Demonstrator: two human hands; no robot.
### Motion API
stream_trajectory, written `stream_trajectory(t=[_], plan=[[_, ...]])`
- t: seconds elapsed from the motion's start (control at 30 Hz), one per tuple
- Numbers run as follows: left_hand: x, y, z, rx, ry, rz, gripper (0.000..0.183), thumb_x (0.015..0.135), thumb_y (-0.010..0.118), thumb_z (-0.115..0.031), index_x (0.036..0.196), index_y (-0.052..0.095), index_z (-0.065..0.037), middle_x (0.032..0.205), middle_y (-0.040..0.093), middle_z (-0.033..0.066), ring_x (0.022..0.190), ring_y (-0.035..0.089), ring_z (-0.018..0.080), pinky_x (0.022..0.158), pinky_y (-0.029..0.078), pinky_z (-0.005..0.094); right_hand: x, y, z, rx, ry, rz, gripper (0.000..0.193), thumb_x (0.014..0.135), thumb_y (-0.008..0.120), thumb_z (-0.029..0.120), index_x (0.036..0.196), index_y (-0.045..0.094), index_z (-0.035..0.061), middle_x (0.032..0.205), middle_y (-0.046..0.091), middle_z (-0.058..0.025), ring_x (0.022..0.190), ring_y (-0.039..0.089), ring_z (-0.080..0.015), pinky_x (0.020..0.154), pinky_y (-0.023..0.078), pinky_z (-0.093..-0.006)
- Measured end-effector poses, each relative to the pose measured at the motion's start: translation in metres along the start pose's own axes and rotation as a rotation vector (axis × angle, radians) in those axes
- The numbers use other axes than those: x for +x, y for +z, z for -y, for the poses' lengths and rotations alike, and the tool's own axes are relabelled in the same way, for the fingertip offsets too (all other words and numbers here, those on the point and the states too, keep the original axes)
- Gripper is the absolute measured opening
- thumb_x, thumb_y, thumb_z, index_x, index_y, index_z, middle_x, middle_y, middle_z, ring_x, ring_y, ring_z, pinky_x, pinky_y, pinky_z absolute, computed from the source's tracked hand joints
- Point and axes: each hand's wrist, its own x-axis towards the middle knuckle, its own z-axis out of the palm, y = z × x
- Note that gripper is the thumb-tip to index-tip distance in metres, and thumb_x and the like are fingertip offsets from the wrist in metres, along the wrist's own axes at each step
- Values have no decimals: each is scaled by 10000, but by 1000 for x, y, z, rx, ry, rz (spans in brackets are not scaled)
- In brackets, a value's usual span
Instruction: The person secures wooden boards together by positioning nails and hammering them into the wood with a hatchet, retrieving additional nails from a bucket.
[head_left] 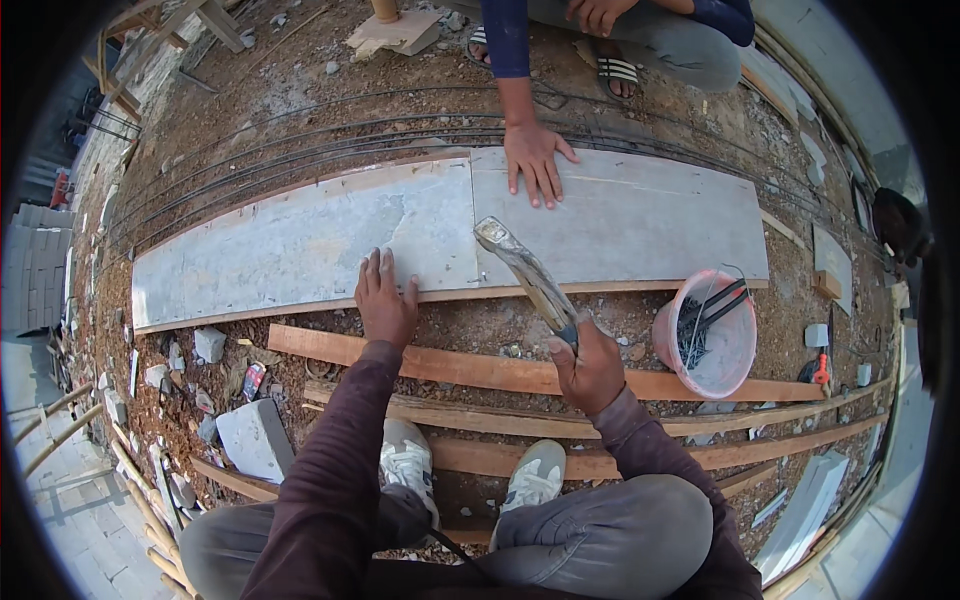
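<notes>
dark maroon sleeves (328, 470) | grey-blue trousers (625, 525) | grey-and-white sports shoes (537, 474)

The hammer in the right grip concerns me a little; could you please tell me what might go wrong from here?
The co-worker's hand lies flat on the right grey board, near the head of the hammer, so a stray blow might hit it.

The left grip is spread at the near edge of the left grey board; a glancing blow could catch it.

The bucket stands close to the right grip; a sideways bump might spill its metal pieces.
</notes>
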Motion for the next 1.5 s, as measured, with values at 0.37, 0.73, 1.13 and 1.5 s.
stream_trajectory(t=[0.37, 0.73, 1.13, 1.5], plan=[[6, 5, 27, 125, -283, 539, 948, 930, 374, -639, 1522, -3, -1, 1573, -83, 264, 1434, -119, 479, 1144, -48, 569, 11, -1, 2, -81, 58, 72, 307, 951, 559, 338, 981, 511, 36, 754, 640, -222, 719, 635, -429, 599, 489, -511], [10, 2, 24, 110, -311, 599, 961, 924, 365, -644, 1520, -32, -2, 1568, -122, 263, 1429, -153, 475, 1145, -67, 558, 27, -7, 16, -104, 59, 112, 326, 923, 599, 341, 974, 528, 26, 737, 640, -218, 717, 644, -409, 591, 500, -493], [13, 4, 25, 134, -322, 616, 972, 920, 362, -655, 1519, -45, -7, 1567, -122, 264, 1427, -166, 471, 1145, -74, 554, 19, 3, -8, -188, 81, 137, 377, 942, 553, 388, 1011, 523, 19, 748, 642, -213, 685, 650, -395, 571, 502, -500], [9, 7, 25, 137, -322, 619, 987, 917, 366, -663, 1515, -44, 6, 1563, -123, 275, 1428, -159, 474, 1144, -64, 560, -13, 25, -39, 88, 234, 152, 361, 996, 483, 375, 980, 513, 15, 740, 643, -171, 581, 622, -354, 513, 454, -428]])
